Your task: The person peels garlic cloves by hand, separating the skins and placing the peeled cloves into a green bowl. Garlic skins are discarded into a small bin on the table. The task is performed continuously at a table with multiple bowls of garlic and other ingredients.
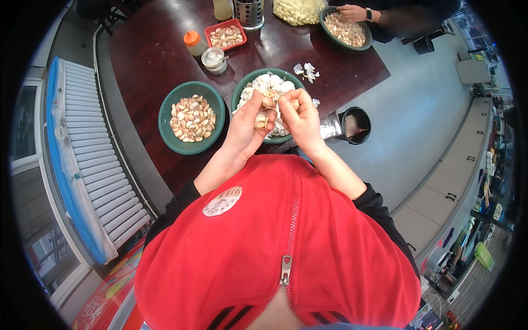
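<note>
My left hand (247, 126) holds a partly broken garlic bulb (261, 120) between thumb and fingers. Close beside it, my right hand (302, 117) has its fingers curled around a garlic clove (294, 104). Both hands are over the near part of a green plastic bowl (240, 88) heaped with white garlic bulbs and papery skins (272, 80). To the left stands a second green bowl (165, 123), with loose unpeeled garlic cloves (193, 119) in its bottom.
A dark red wooden table (140, 62) carries an orange-capped bottle (194, 43), a glass jar (214, 60), a red tray of cloves (209, 38) and a bag of peeled garlic (299, 11). Another person's hand (352, 13) reaches into a bowl (350, 46). A bin (357, 123) stands right.
</note>
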Motion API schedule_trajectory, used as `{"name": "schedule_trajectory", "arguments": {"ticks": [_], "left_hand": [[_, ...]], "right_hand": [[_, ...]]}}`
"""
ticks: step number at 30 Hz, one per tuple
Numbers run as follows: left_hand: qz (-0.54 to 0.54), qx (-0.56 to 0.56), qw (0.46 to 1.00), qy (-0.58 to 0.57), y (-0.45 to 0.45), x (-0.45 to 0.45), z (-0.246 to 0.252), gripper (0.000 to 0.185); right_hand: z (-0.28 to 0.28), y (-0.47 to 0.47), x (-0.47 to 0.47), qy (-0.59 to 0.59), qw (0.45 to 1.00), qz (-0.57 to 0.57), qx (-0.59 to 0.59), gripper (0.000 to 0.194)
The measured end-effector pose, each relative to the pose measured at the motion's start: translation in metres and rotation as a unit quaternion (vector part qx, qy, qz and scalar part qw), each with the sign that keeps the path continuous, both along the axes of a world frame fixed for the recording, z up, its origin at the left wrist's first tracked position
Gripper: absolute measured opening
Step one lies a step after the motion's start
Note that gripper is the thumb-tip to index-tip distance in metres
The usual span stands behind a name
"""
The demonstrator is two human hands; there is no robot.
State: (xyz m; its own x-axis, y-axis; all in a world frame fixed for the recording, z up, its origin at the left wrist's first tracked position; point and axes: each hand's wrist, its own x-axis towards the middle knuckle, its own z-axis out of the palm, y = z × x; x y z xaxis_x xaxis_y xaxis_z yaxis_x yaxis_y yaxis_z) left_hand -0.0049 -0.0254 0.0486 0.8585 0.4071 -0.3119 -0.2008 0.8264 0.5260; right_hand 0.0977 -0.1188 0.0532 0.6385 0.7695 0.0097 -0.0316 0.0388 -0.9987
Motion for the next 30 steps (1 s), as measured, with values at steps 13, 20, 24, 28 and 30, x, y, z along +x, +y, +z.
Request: {"name": "schedule_trajectory", "arguments": {"ticks": [13, 20, 24, 28, 30], "left_hand": [[-0.037, 0.055, 0.994, 0.089, -0.004, -0.002, -0.01, 0.036], [0.003, 0.036, 0.994, 0.101, -0.017, 0.004, -0.015, 0.039], [0.004, 0.018, 0.996, 0.091, -0.02, 0.006, -0.018, 0.041], [0.007, -0.025, 0.996, 0.088, -0.02, 0.007, -0.02, 0.042], [-0.01, -0.039, 0.997, 0.059, -0.014, 0.008, -0.019, 0.04]], "right_hand": [[0.003, 0.0, 0.005, -0.364, 0.917, 0.051, -0.153, 0.022], [-0.014, 0.004, -0.003, -0.435, 0.893, -0.04, -0.108, 0.018], [-0.019, 0.006, -0.003, -0.431, 0.896, -0.063, -0.089, 0.018], [-0.014, 0.006, -0.002, -0.372, 0.919, -0.028, -0.128, 0.02], [-0.008, 0.004, 0.003, -0.286, 0.947, 0.008, -0.144, 0.024]]}}
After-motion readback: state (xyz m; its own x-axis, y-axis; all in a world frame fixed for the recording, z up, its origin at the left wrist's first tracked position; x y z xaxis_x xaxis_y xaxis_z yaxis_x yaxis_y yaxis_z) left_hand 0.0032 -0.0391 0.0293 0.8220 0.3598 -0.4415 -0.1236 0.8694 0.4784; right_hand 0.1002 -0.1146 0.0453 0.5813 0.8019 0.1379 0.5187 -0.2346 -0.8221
